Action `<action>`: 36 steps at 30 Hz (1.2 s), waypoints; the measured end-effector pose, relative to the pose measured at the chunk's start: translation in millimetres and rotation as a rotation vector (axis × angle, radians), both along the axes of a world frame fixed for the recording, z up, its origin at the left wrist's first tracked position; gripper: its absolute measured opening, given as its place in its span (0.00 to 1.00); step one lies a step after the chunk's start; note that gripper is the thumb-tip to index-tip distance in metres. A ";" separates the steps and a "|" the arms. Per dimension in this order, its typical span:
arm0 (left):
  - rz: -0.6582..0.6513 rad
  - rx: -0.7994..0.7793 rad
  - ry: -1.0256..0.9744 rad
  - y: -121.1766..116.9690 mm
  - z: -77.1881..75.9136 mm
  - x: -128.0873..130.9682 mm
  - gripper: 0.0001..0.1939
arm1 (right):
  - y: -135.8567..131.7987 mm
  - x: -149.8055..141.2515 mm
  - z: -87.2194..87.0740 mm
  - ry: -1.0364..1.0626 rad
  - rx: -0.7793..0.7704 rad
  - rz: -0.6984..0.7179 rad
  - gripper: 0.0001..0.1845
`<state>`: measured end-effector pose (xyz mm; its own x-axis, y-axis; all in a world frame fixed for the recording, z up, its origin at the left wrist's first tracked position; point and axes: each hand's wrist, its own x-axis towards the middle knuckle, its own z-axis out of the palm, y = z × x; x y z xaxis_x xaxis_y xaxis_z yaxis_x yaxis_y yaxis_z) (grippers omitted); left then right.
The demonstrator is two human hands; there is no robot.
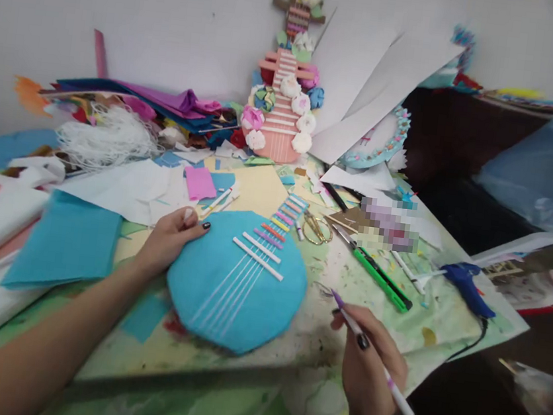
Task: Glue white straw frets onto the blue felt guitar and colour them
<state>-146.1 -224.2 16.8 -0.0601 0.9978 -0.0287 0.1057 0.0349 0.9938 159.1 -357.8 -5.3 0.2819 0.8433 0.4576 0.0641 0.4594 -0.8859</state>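
Observation:
A blue paper guitar (pixel 245 304) lies at a slant near the table's front edge. White lines run down its round body, with two white strips across it and coloured strips along the neck. My left hand (pixel 169 238) grips its upper left edge, thumb on top; the fingers beneath are partly hidden. To the right of the guitar, my right hand (pixel 374 352) holds a slim white felt-tip pen (pixel 399 398) with a purple tip and band. The tip points at the guitar, apart from its surface. Gold-handled scissors (pixel 318 228) lie beside the neck.
A green utility knife (pixel 381 276) and a blue glue gun (pixel 469 289) lie to the right. Behind stands a pink guitar (pixel 280 125) with paper flowers. Folded blue paper (pixel 70 240), white string (pixel 109 135) and paper scraps cover the left side.

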 end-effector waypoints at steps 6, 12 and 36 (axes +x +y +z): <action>0.186 0.004 0.036 -69.3 -14.0 40.4 0.20 | -25.3 10.4 -1.1 -0.042 -0.166 -0.222 0.11; 0.009 -0.017 0.486 -109.0 -9.7 47.1 0.16 | -26.1 8.0 12.7 -0.278 -0.221 -0.182 0.10; -0.302 0.749 0.802 -133.7 19.8 64.3 0.15 | -53.1 -49.7 40.9 0.068 -0.221 0.349 0.09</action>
